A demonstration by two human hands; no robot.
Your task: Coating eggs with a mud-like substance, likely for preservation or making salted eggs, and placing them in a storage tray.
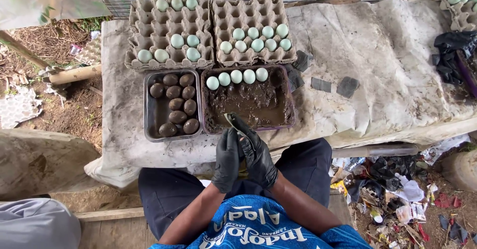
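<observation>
A: Start at the left. What sits on the cloth-covered table (pixel 377 55)?

B: A rectangular metal tray (pixel 172 105) holding dark, mud-coated eggs (pixel 176 117). Behind it stands a grey cardboard egg carton (pixel 170 30) with pale blue-green eggs (pixel 177 41) in some of its cups.

A: And next to that tray?

B: Touching its right side is a rectangular tray of wet brown mud (pixel 248 100), with five clean pale eggs in a row (pixel 237 77) along its far edge. Behind it is a second cardboard carton (pixel 252 30), holding more pale eggs.

A: The hands?

B: Both wear black gloves and meet at the near edge of the mud tray. The left hand (pixel 227 160) is curled, fingers together, against the other. The right hand (pixel 258 154) is closed around a small grey mud-smeared piece (pixel 231 120), whose tip pokes out over the mud; what it is I cannot tell.

A: Further right?

B: Dark flat scraps (pixel 334 86) lie on the cloth, and a black plastic bag (pixel 454 55) sits at the table's far right.
</observation>
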